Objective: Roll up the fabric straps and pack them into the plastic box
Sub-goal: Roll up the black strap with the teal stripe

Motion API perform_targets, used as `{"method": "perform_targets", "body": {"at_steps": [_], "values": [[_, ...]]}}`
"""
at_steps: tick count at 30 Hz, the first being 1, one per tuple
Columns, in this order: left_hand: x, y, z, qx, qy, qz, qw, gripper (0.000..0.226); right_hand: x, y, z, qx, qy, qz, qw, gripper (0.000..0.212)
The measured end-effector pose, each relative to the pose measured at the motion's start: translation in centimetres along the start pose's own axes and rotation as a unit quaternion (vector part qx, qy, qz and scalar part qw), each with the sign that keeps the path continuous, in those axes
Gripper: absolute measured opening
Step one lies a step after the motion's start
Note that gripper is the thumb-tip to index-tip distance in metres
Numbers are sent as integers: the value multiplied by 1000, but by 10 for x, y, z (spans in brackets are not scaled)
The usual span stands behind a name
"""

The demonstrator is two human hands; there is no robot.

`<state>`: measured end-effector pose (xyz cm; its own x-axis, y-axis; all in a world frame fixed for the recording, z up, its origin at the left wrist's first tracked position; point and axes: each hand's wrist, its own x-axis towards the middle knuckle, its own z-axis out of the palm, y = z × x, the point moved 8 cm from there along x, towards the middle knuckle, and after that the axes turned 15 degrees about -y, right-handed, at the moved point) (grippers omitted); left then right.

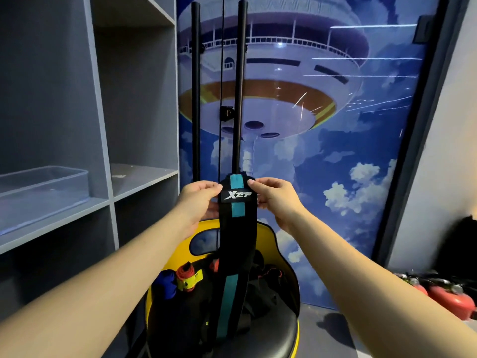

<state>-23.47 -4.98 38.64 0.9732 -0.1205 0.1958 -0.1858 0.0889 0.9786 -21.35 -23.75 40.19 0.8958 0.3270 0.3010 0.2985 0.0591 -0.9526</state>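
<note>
The strap (pixel 237 228) is pinched at its top corners by the fingers of the left hand (pixel 198 200) and right hand (pixel 276 200), its length hanging below them over the chair (pixel 284 339); a loose, skewed roll is risked if tension is lost, with the box (pixel 44 192) well to their left.

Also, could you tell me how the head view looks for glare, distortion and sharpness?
Head view: streaky reflections glare across the glossy mural; wide-angle bending bows the shelf uprights; the strap logo between the left hand and right hand reads sharp; the yellow chair seat is dark.
</note>
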Motion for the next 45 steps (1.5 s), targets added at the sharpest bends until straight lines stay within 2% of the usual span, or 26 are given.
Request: {"method": "perform_targets", "body": {"at_steps": [2,5,11,14,18,22,28,35,38,41,45], "values": [[-6,5,4,-9,-21,10,1000,10,-6,-7,4,7,-3,-7,1000,13],[-15,14,12,33,-52,38,997,14,-17,-15,12,2,-10,-20,1000,14],[-22,8,11,-37,-52,28,998,12,-30,-20,23,25,-11,-38,999,12],[-20,-10,6,-36,-42,19,998,11,-29,-6,24,5,-8,-27,1000,14],[-12,-56,-6,-23,-28,-9,999,10,-22,43,22,4,-1,18,1000,21],[-2,-117,-14,-41,-32,-62,997,6,-12,114,19,23,-4,94,995,9],[19,-208,-32,-77,-1,-145,986,23,2,203,17,45,8,175,983,10],[56,-255,-56,-133,29,-138,981,27,44,253,20,55,-4,173,983,15],[64,-280,-70,-142,58,-148,977,23,59,278,28,36,-33,184,982,17],[64,-301,-87,-145,91,-151,974,16,66,303,26,-7,-55,204,977,8],[59,-329,-109,-153,114,-162,968,16,70,342,2,-28,-51,238,969,11]]}}
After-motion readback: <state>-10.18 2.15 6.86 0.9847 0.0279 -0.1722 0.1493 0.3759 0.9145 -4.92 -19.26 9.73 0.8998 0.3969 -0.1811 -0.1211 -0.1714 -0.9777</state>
